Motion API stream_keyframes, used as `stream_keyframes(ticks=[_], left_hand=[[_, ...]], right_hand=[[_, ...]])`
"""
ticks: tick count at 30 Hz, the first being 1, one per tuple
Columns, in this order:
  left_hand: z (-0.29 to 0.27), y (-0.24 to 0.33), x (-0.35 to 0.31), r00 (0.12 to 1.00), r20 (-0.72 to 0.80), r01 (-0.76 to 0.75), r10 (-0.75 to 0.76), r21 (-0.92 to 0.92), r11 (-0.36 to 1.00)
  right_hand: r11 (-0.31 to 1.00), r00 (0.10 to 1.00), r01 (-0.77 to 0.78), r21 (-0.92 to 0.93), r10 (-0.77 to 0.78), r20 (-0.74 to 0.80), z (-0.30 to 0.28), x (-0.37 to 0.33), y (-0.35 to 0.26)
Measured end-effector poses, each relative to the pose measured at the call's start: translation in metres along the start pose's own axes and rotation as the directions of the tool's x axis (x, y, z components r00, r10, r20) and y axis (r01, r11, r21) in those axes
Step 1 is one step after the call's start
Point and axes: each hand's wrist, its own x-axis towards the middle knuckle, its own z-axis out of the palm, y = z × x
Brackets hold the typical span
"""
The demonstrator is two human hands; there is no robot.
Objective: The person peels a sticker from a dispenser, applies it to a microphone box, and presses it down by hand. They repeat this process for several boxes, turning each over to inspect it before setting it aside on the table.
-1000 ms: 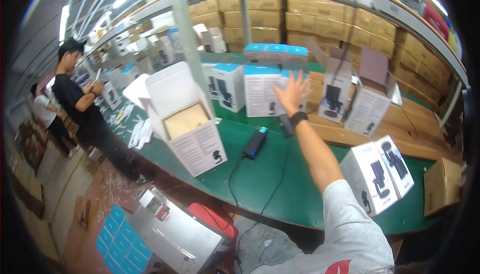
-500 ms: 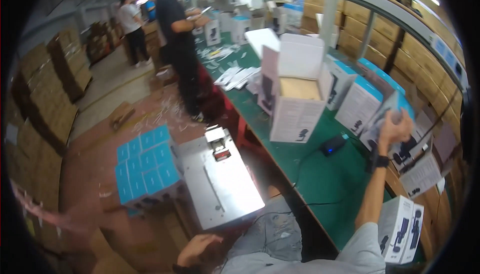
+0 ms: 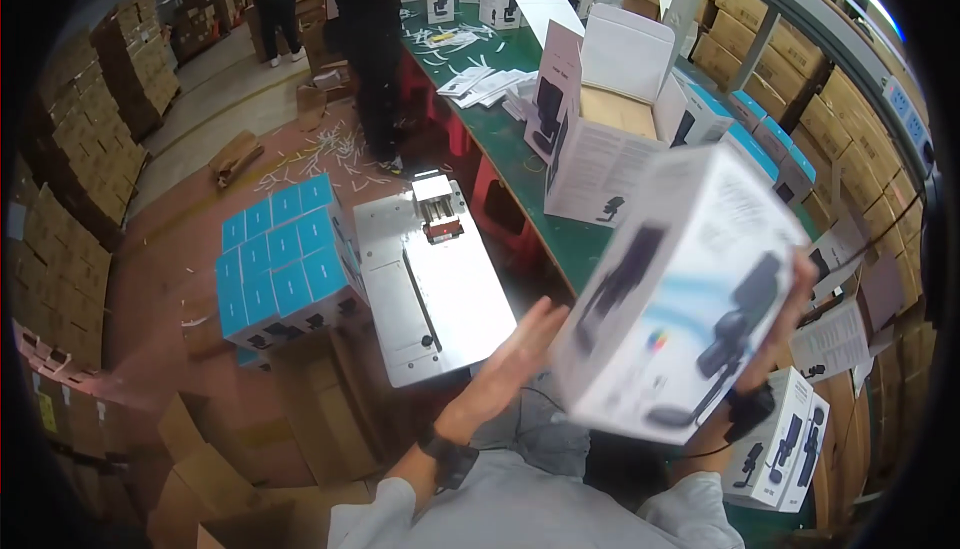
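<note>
Okay, the white box (image 3: 680,294) is off the table (image 3: 572,241) now, gripped in your right hand (image 3: 787,321). Your left hand (image 3: 515,357) is spread beside it, so the right probably carries the weight.

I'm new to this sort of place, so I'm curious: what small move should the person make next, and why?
Probably settle the left hand against the white box to steady it. The box is tilted in the air, the right hand holds its right side, and the left is open by the opposite edge.
</note>
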Motion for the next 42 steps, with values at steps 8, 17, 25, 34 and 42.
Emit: stream_keyframes(ticks=[8, 17, 25, 34, 42], left_hand=[[-0.08, -0.075, -0.105, 0.895, 0.121, 0.409, -0.429, -0.607, 0.681], [-0.072, -0.093, -0.141, 0.938, 0.036, 0.278, -0.345, -0.671, 0.687], [-0.069, -0.074, -0.107, 0.987, -0.027, 0.071, -0.161, -0.817, 0.572], [-0.099, -0.074, -0.07, 0.961, -0.073, 0.232, -0.267, -0.314, 0.921], [-0.031, -0.064, -0.041, 0.932, -0.21, 0.206, -0.294, -0.36, 0.91]], right_hand=[[0.736, 0.559, -0.668, -0.115, 0.597, 0.575, 0.05, -0.072, 0.065], [0.602, 0.246, 0.688, -0.405, 0.332, 0.911, 0.065, -0.131, -0.014], [0.558, 0.251, 0.737, -0.38, 0.297, 0.921, 0.141, -0.112, 0.026], [0.606, 0.278, 0.719, -0.339, 0.195, 0.94, 0.185, -0.089, 0.076], [0.444, 0.265, 0.892, -0.081, -0.37, 0.89, -0.009, -0.117, 0.004]])
